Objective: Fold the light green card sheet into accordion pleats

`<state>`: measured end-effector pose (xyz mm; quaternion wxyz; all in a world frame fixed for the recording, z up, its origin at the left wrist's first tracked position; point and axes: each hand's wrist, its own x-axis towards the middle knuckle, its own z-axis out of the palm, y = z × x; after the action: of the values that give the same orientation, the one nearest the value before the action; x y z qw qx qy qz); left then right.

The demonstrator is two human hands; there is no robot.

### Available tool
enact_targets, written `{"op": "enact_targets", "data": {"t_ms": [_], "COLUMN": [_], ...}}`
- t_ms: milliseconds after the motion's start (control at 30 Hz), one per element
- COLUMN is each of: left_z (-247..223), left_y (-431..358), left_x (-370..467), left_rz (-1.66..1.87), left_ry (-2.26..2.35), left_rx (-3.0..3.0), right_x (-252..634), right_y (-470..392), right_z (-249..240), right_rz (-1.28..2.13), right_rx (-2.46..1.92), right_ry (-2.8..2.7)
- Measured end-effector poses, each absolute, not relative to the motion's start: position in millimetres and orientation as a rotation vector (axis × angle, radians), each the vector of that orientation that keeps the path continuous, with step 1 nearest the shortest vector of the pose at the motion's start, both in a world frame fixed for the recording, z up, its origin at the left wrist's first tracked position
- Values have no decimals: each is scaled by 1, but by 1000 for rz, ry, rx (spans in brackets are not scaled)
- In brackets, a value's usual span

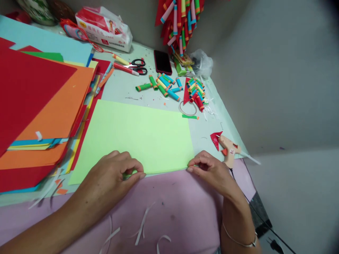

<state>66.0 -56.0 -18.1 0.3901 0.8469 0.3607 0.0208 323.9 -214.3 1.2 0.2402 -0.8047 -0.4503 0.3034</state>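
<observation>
A light green sheet of paper lies flat on the table in front of me. Its near edge runs along the table's front. My left hand pinches that edge around its middle, thumb against curled fingers. At the near right corner, my right hand grips the paper between thumb and fingertips. A glue gun rests just beyond my right hand, close to a small red paper piece.
Stacked coloured paper covers the left. Behind the sheet lie rolled paper tubes, scissors, a phone and a metal ring. A tissue pack stands at the back. The glue gun's cord hangs off the right side.
</observation>
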Motion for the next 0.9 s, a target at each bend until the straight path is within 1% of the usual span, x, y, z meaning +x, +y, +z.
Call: {"op": "enact_targets", "data": {"t_ms": [900], "left_z": [-14], "left_y": [-60], "left_x": [78], "left_rz": [68], "left_ry": [996], "left_rx": [2334], "right_x": [313], "right_y": [-205], "right_z": [7], "right_rz": [746], "right_rx": [-2429], "right_ry": [-1137]}}
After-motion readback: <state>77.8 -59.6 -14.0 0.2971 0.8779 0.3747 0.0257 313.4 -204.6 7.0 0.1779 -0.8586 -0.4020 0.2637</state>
